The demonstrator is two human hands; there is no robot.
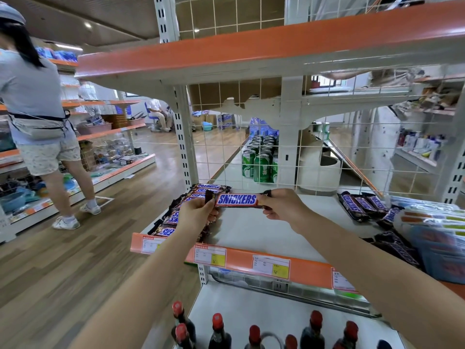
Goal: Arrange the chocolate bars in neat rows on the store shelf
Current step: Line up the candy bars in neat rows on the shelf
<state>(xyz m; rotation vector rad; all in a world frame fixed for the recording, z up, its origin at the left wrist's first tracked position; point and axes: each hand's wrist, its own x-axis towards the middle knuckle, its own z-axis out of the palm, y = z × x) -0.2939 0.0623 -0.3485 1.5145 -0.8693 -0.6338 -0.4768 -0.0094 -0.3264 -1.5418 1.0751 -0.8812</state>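
I hold one Snickers bar [236, 199] level above the white shelf [254, 233], label facing me. My left hand [198, 212] pinches its left end and my right hand [281, 206] pinches its right end. Below my left hand a row of Snickers bars [183, 210] runs from the shelf's front edge back to the wire grid. A loose group of several bars [362, 205] lies at the right rear of the shelf, and more bars [397, 245] lie scattered toward the front right.
Blue and white packets [437, 235] crowd the shelf's right end. A wire grid [251, 157] backs the shelf, with green cans [261, 165] behind it. Red-capped bottles [216, 328] stand on the shelf below. A person [40, 117] stands in the aisle at left.
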